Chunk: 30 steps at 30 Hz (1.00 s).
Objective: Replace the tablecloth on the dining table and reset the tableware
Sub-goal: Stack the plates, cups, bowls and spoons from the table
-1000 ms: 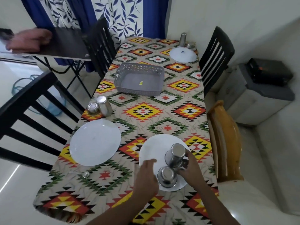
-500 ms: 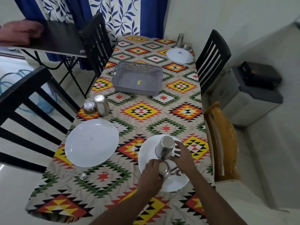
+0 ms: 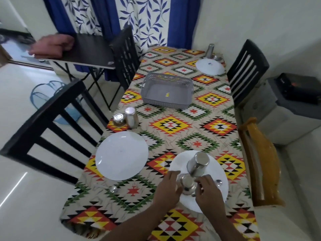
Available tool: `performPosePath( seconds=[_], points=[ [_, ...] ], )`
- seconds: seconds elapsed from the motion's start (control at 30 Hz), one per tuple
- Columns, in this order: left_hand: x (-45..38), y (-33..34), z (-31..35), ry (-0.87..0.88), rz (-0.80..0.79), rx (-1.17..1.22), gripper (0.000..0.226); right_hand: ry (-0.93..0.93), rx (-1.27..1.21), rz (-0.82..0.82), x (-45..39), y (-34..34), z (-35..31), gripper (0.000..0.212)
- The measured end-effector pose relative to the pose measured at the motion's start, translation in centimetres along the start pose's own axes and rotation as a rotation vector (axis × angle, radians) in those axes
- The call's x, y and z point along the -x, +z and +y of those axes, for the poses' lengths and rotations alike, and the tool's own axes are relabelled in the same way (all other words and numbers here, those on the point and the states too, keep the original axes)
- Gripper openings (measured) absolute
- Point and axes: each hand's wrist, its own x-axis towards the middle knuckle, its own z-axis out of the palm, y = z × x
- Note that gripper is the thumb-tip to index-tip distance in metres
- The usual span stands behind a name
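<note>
Near edge of the tablecloth (image 3: pixel 173 228) cut off by the bottom of the picture. Lower part of the near plate (image 3: pixel 220 173) hidden behind the left hand (image 3: pixel 167 190) and right hand (image 3: pixel 209 193). Small steel cup (image 3: pixel 187 186) half covered by fingers; impossible to tell whether gripped or only touched. Spoon (image 3: pixel 219 182) beside it mostly hidden. Small shiny piece (image 3: pixel 113 189) near the left plate (image 3: pixel 121 155) too small to identify. Far-left hand (image 3: pixel 52 46) on the side table (image 3: pixel 92 53) blurred.
</note>
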Motion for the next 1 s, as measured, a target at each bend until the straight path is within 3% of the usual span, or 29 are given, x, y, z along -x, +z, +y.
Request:
performPosePath(
  seconds=[0.13, 0.3, 0.4, 0.5, 0.73, 0.87, 1.0],
  points=[
    [1.2, -4.4, -4.1, -0.031, 0.108, -0.028, 0.024, -0.118, -0.108, -0.177, -2.0, 3.2, -5.7, 0.014],
    [5.3, -9.7, -12.2, -0.111, 0.265, -0.051, 0.023, -0.256, -0.070, -0.476, -2.9, 9.4, -13.0, 0.020],
    [8.1, -12.0, -16.7, -0.171, 0.364, -0.082, 0.023, -0.334, 0.035, -0.570, -3.3, 12.8, -16.9, 0.030],
    [10.0, -13.5, -20.5, -0.250, 0.378, -0.162, 0.027, -0.345, 0.118, -0.617, -3.1, 16.0, -20.1, 0.033],
    [10.3, -14.1, -24.5, -0.226, 0.222, -0.326, 0.028, -0.225, 0.173, -0.583, -1.3, 20.3, -22.7, 0.020],
    [9.4, -13.9, -23.2, -0.263, 0.209, -0.320, 0.026, -0.057, -0.091, -0.605, -1.3, 18.8, -22.1, 0.008],
    [7.2, -12.3, -19.2, -0.038, 0.134, -0.265, 0.010, 0.015, -0.330, -0.519, -1.3, 14.3, -18.6, 0.004]
  ],
)
